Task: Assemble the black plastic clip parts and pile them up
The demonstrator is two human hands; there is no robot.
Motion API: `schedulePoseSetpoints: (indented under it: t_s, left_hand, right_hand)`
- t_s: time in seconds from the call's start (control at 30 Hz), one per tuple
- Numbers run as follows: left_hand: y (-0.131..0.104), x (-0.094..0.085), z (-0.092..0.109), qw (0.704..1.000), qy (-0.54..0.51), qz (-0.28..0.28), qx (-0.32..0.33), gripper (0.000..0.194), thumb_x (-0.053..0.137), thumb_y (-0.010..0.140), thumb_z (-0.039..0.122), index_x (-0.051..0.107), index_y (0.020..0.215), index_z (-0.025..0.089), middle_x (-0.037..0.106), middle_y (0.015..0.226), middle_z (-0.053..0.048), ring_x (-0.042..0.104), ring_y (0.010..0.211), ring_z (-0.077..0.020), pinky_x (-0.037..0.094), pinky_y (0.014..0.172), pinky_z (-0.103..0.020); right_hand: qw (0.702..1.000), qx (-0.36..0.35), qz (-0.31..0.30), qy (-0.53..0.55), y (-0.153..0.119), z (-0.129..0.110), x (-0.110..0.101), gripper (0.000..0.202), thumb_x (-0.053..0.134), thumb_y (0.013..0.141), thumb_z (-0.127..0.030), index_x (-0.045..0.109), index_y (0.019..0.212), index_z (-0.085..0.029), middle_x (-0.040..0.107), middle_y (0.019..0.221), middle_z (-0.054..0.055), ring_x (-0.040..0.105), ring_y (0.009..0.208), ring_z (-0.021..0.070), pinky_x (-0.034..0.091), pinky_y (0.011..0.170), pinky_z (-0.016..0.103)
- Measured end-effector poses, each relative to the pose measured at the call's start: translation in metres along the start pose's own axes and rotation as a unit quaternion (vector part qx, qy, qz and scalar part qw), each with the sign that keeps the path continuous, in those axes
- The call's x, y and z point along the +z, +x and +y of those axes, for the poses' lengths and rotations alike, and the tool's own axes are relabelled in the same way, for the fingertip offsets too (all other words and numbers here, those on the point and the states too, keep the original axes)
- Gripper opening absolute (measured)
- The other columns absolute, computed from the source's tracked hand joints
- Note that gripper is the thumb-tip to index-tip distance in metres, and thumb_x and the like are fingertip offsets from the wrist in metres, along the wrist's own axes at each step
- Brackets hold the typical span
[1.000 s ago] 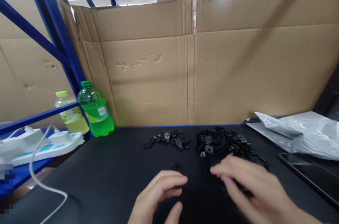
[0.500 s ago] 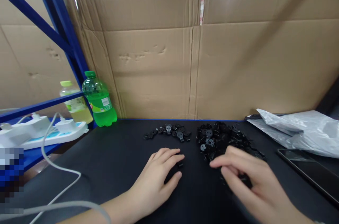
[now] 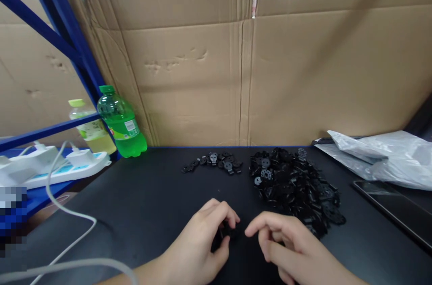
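Two bare hands, two heaps of black parts, two bottles and one phone are shown. The left hand is half open, its fingers curled over a small dark cluster at the near centre; whether it is gripped cannot be told. The right hand is loosely bent, index finger extended; whether anything is held cannot be told. Flat, perforated, round-bodied pieces are piled in the large heap, right, and thinly spread in the small heap, far centre. Crinkled translucent plastic is seen at far right. The smooth black tabletop is backed by creased cardboard and flanked, left, by blue metal framing.
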State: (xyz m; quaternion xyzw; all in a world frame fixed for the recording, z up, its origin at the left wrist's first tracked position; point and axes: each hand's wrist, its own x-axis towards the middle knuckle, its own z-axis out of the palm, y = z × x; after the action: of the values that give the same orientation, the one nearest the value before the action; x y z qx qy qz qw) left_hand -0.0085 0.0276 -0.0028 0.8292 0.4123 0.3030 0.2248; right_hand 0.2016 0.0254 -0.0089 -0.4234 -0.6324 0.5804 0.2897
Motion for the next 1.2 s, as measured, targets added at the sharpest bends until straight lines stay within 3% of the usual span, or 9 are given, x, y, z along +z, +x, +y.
schedulePoseSetpoints:
  t_s: [0.1, 0.2, 0.33, 0.5, 0.67, 0.83, 0.97, 1.2]
  left_hand:
    - [0.0, -0.002, 0.006, 0.999, -0.018, 0.026, 0.009, 0.04, 0.054, 0.071, -0.004, 0.057, 0.102, 0.021, 0.065, 0.095, -0.002, 0.064, 0.084, -0.0175, 0.055, 0.075, -0.027]
    - [-0.003, -0.003, 0.016, 0.996, -0.052, 0.067, 0.035, 0.039, 0.057, 0.074, -0.003, 0.058, 0.105, 0.021, 0.064, 0.096, -0.001, 0.064, 0.085, -0.0159, 0.054, 0.079, -0.025]
    - [-0.008, 0.0, 0.029, 0.991, -0.079, 0.071, 0.081, 0.04, 0.056, 0.073, -0.006, 0.06, 0.102, 0.021, 0.064, 0.094, -0.001, 0.064, 0.084, -0.0141, 0.053, 0.077, -0.021]
    - [-0.011, 0.007, 0.035, 0.986, -0.123, 0.067, 0.089, 0.047, 0.054, 0.072, -0.01, 0.064, 0.106, 0.022, 0.068, 0.097, -0.001, 0.068, 0.085, -0.0142, 0.055, 0.078, -0.021]
    - [-0.01, 0.01, 0.035, 0.982, -0.172, 0.062, 0.054, 0.046, 0.064, 0.067, -0.011, 0.069, 0.101, 0.019, 0.073, 0.096, -0.003, 0.07, 0.083, -0.0156, 0.056, 0.076, -0.02]
    - [-0.012, 0.01, 0.03, 0.979, -0.185, 0.066, 0.059, 0.039, 0.076, 0.068, -0.007, 0.075, 0.096, 0.019, 0.076, 0.095, -0.004, 0.072, 0.082, -0.0159, 0.056, 0.076, -0.019]
    - [-0.012, 0.008, 0.03, 0.977, -0.181, 0.088, 0.075, 0.04, 0.078, 0.067, -0.008, 0.076, 0.097, 0.02, 0.077, 0.098, -0.004, 0.074, 0.088, -0.0162, 0.056, 0.082, -0.018]
    - [-0.011, 0.009, 0.034, 0.975, -0.18, 0.101, 0.079, 0.039, 0.073, 0.064, -0.014, 0.079, 0.09, 0.014, 0.079, 0.092, -0.006, 0.076, 0.081, -0.0153, 0.058, 0.078, -0.015]
  right_hand:
    - [0.997, 0.029, -0.004, 0.07, 0.002, -0.001, -0.001, 0.027, 0.057, 0.074, -0.027, 0.062, 0.099, -0.018, 0.047, 0.068, -0.007, 0.04, 0.042, 0.0055, 0.039, 0.036, 0.017]
    - [0.988, 0.058, -0.02, 0.144, -0.002, -0.009, 0.0, 0.04, 0.066, 0.078, -0.036, 0.058, 0.113, -0.018, 0.058, 0.081, -0.001, 0.058, 0.06, 0.0118, 0.049, 0.044, 0.019]
    - [0.973, 0.081, -0.095, 0.196, -0.01, -0.015, 0.005, 0.055, 0.069, 0.079, -0.056, 0.062, 0.117, -0.017, 0.065, 0.09, 0.004, 0.069, 0.077, 0.0157, 0.045, 0.051, 0.016]
    - [0.984, 0.06, -0.099, 0.136, -0.007, -0.009, 0.012, 0.057, 0.071, 0.075, -0.061, 0.066, 0.106, -0.014, 0.067, 0.077, 0.004, 0.067, 0.072, 0.015, 0.044, 0.052, 0.017]
    - [0.982, 0.015, -0.132, 0.132, -0.003, -0.006, 0.011, 0.043, 0.071, 0.078, -0.045, 0.058, 0.103, -0.013, 0.061, 0.074, 0.0, 0.064, 0.067, 0.0136, 0.046, 0.051, 0.018]
    - [0.976, 0.046, -0.145, 0.154, -0.006, -0.016, 0.009, 0.038, 0.069, 0.075, -0.034, 0.059, 0.104, -0.013, 0.06, 0.082, 0.001, 0.064, 0.074, 0.0144, 0.046, 0.058, 0.02]
    - [0.977, 0.078, -0.135, 0.146, -0.009, -0.019, 0.009, 0.036, 0.066, 0.076, -0.043, 0.058, 0.097, -0.015, 0.058, 0.082, 0.001, 0.061, 0.072, 0.0136, 0.044, 0.06, 0.023]
    - [0.982, 0.037, -0.151, 0.104, -0.007, -0.017, 0.01, 0.036, 0.063, 0.082, -0.047, 0.054, 0.097, -0.015, 0.054, 0.086, 0.002, 0.059, 0.072, 0.0135, 0.046, 0.061, 0.024]
